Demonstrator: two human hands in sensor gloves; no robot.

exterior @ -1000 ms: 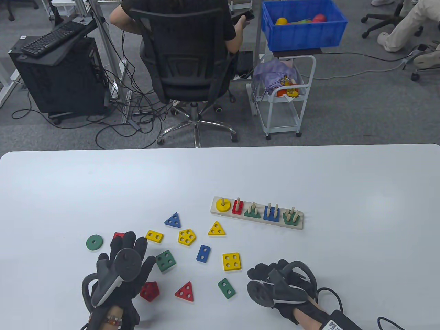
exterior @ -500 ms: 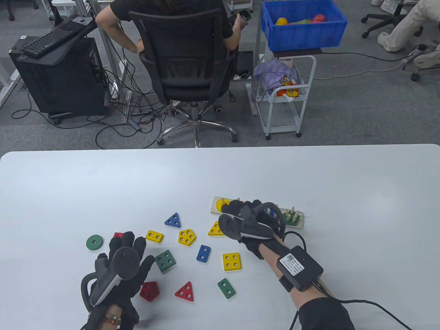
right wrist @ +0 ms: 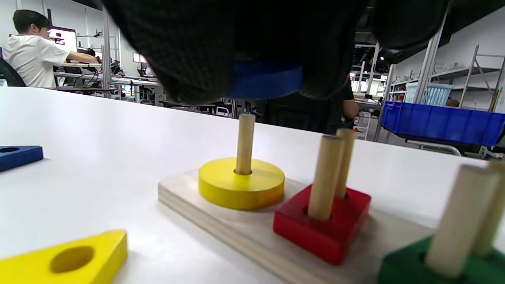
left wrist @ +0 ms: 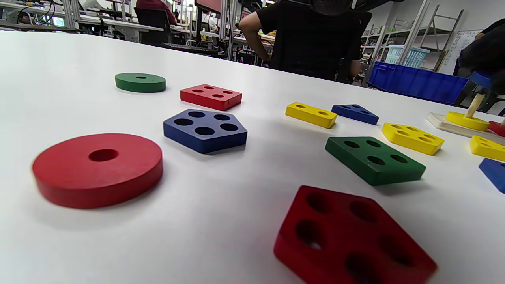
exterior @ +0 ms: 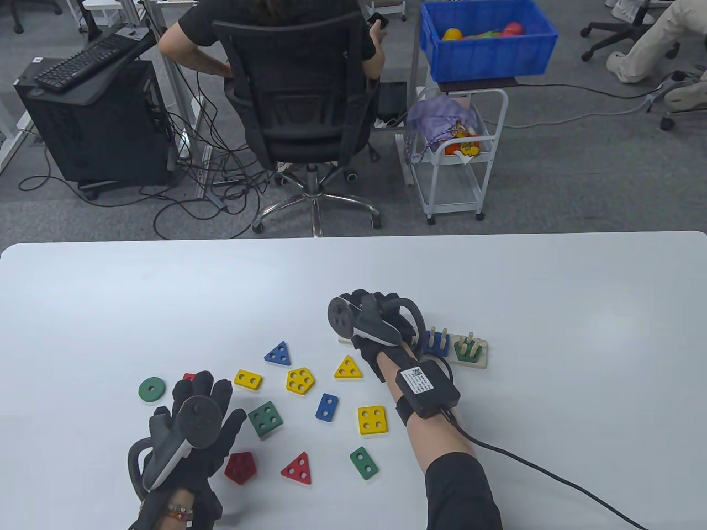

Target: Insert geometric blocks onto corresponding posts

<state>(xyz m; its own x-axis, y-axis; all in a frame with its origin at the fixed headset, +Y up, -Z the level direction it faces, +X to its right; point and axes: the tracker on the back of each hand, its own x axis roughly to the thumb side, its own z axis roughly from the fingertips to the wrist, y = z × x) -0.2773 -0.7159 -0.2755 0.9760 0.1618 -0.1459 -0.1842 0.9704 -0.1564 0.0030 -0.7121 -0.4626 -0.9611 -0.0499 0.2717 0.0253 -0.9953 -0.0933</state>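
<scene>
White table fills the near part of the room, and past it is a grey floor with a black chair, a blue bin and a white cart.

On the table is a wooden board with pegs. A yellow ring sits low on the first peg. Next to it a red block sits on two pegs. A green block comes after that. In the table view a blue block and a green five-sided block sit on the pegs further along.

Just above the first peg is a blue ring. The right hand grips it, with dark fingers curled round it. The ring is not on the peg yet.

Loose blocks lie to the left of the board. A yellow triangle is nearest. Near it are a yellow five-sided block, a blue triangle, a yellow square and a green square. A red ring and a blue five-sided block lie by the left hand, and a green ring is beside it too.

The left hand lies flat over the table with its fingers straight and spread. It holds nothing.
</scene>
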